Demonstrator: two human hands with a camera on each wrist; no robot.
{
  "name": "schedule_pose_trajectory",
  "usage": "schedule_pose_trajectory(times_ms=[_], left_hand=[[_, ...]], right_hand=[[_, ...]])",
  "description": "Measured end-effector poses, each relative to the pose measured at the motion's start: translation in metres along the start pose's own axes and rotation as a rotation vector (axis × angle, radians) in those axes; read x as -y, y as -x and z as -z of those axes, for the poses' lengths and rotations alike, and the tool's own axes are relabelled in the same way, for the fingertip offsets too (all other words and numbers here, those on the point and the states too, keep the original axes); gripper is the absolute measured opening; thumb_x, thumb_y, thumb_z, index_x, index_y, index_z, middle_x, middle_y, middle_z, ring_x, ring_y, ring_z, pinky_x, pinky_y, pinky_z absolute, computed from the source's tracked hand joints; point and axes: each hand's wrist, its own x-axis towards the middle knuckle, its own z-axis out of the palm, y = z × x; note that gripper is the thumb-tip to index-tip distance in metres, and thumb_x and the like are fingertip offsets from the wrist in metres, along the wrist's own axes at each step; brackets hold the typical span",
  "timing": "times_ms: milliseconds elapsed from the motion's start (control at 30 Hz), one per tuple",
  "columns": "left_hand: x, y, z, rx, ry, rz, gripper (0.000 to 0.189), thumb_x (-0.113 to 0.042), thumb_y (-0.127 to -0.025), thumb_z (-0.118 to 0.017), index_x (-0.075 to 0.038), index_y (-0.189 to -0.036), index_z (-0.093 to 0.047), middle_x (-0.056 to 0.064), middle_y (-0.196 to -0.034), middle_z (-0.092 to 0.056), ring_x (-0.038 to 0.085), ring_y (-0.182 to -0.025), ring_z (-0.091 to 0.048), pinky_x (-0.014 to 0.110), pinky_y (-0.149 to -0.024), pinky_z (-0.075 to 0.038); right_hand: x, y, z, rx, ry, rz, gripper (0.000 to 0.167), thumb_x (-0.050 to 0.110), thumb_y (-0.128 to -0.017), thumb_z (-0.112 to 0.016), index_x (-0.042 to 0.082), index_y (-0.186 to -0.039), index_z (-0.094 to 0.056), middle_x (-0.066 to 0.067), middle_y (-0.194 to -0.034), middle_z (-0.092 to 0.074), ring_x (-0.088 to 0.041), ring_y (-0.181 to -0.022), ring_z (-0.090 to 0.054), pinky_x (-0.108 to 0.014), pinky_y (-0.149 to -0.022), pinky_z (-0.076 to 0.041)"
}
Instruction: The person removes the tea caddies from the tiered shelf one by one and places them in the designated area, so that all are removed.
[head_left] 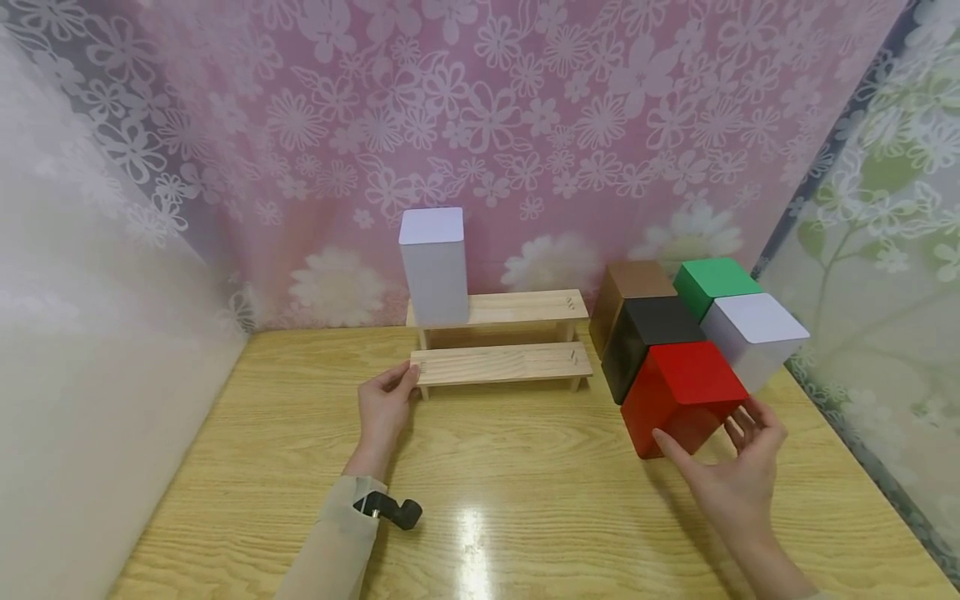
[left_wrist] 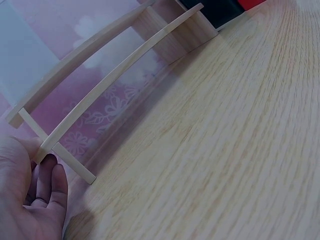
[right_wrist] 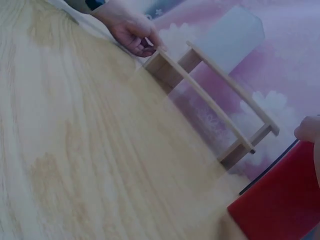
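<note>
My left hand (head_left: 382, 412) pinches the left end of the lower step of a two-tier wooden rack (head_left: 502, 365), thumb above and fingers curled below in the left wrist view. A tall white box (head_left: 435, 275) stands upright on the left part of the upper step. Over to the right, my right hand (head_left: 744, 475) grips a red box (head_left: 675, 396) between thumb and fingers at its near side. The red box is at the front of a group of boxes, close against a black box (head_left: 651, 325). In the right wrist view only its lower part shows.
Behind the black box stands a brown box (head_left: 637, 279). A green box (head_left: 716, 279) and a second white box (head_left: 757, 321) are to its right. Flowered curtains (head_left: 480, 125) enclose the wooden table (head_left: 525, 475) at the back and sides.
</note>
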Motion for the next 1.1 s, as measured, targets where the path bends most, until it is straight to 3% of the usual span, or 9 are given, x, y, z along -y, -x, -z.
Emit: schedule_pose_trajectory(times_ms=[233, 467, 600, 867, 1100], left_hand=[[0.000, 0.000, 0.001, 0.003, -0.006, 0.004, 0.027, -0.012, -0.097, -0.081, 0.004, -0.120, -0.077, 0.023, -0.114, -0.073, 0.015, -0.090, -0.074, 0.028, -0.079, -0.064], [-0.001, 0.001, 0.002, 0.008, -0.032, -0.004, 0.029, -0.014, -0.097, -0.081, 0.003, -0.121, -0.077, 0.023, -0.114, -0.073, 0.017, -0.092, -0.074, 0.027, -0.079, -0.064], [-0.002, 0.001, 0.001, 0.006, -0.038, -0.007, 0.028, -0.013, -0.097, -0.081, 0.004, -0.120, -0.077, 0.023, -0.114, -0.074, 0.018, -0.090, -0.074, 0.027, -0.077, -0.064], [-0.004, 0.001, 0.001, 0.000, -0.043, -0.017, 0.028, -0.013, -0.097, -0.081, 0.005, -0.118, -0.078, 0.023, -0.113, -0.075, 0.024, -0.092, -0.074, 0.029, -0.077, -0.065], [-0.004, 0.001, 0.001, 0.004, -0.031, 0.003, 0.028, -0.013, -0.097, -0.081, 0.005, -0.118, -0.077, 0.023, -0.113, -0.075, 0.029, -0.096, -0.074, 0.029, -0.079, -0.064]], right_hand=[[0.029, -0.007, 0.009, -0.012, -0.008, 0.068, 0.109, -0.007, -0.068, -0.094, 0.017, -0.157, -0.035, 0.001, -0.155, -0.044, -0.019, -0.140, -0.044, -0.021, -0.114, -0.036], [0.087, -0.014, 0.010, -0.006, -0.065, 0.172, 0.100, -0.014, -0.069, -0.089, 0.008, -0.155, -0.041, 0.000, -0.155, -0.045, -0.022, -0.141, -0.044, -0.031, -0.122, -0.035], [0.113, -0.017, 0.005, 0.015, -0.069, 0.223, 0.096, -0.015, -0.071, -0.086, 0.005, -0.154, -0.041, -0.001, -0.155, -0.045, -0.023, -0.142, -0.044, -0.030, -0.121, -0.035], [0.112, -0.033, -0.020, 0.079, -0.071, 0.234, 0.101, -0.012, -0.071, -0.089, 0.007, -0.156, -0.038, -0.001, -0.156, -0.044, -0.023, -0.142, -0.042, -0.024, -0.112, -0.039], [0.111, -0.036, -0.051, 0.135, -0.044, 0.233, 0.100, -0.006, -0.074, -0.092, 0.002, -0.156, -0.035, -0.001, -0.160, -0.041, -0.026, -0.146, -0.038, -0.025, -0.118, -0.036]])
